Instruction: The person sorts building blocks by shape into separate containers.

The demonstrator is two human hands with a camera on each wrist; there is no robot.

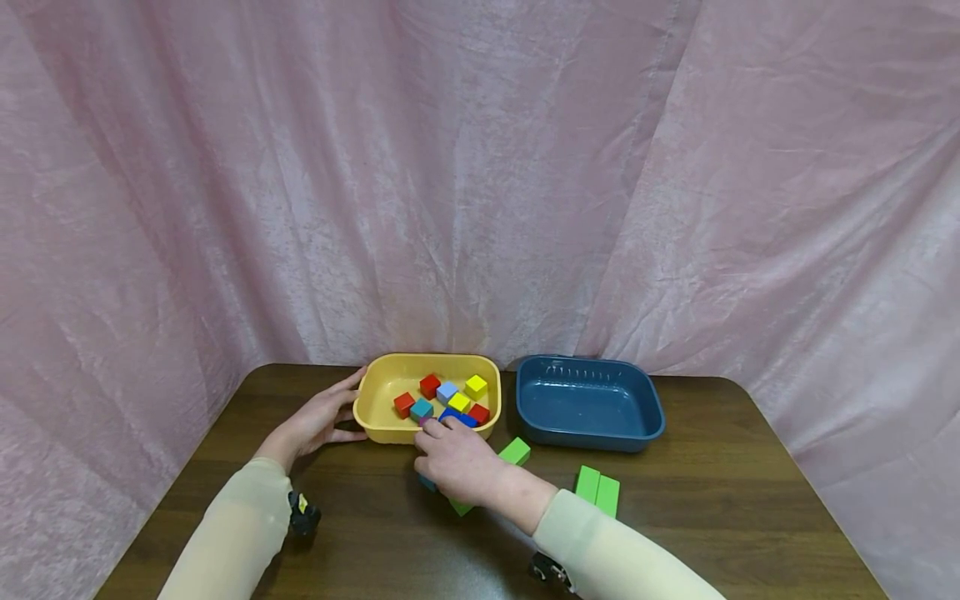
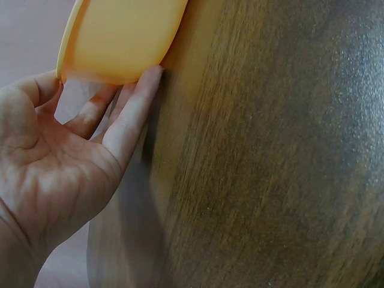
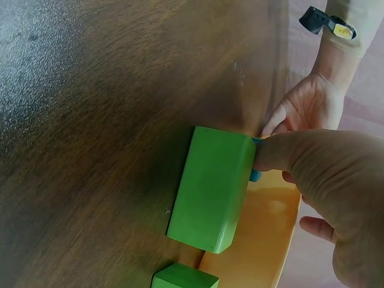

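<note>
My left hand [image 1: 324, 419] rests its spread fingers against the left end of the yellow tray [image 1: 384, 435]; in the left wrist view a fingertip [image 2: 150, 81] touches the wall low down. Across the tray's front side reaches my right hand [image 1: 459, 462], palm down. It pinches a teal-blue block [image 3: 255, 175], mostly hidden behind the thumb. Beside that thumb, a green block [image 3: 210, 186] lies on the table. Inside the tray are several small cubes, among them a red cube [image 1: 430, 385], a yellow cube [image 1: 476, 386] and a teal cube [image 1: 422, 410].
A dark blue tray [image 1: 585, 440] stands to the right of the yellow one. Two green blocks [image 1: 597, 490] lie side by side in front of it. More green [image 1: 515, 451] shows past my right hand. Behind the brown table [image 1: 712, 483] hangs a pink curtain [image 1: 480, 183].
</note>
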